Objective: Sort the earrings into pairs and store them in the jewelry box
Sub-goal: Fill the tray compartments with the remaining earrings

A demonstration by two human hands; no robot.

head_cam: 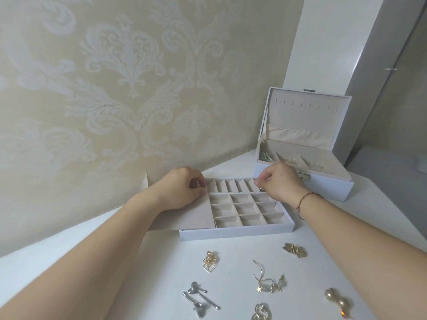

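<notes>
Lying on the white table (115, 262), the tray (235, 230) is set with its long axis running left to right, just in front of the open box (323, 181); its left back corner is covered by the left hand (182, 189), fingers curled; something small, too small to tell, is pinched by the right hand (277, 183) over the tray's back row; seven earring pieces (268, 281) are counted nearer; no writing is legible.

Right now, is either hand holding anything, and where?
Right hand pinches something small over the tray's back row; too small to identify. Left hand rests on the tray.
</notes>
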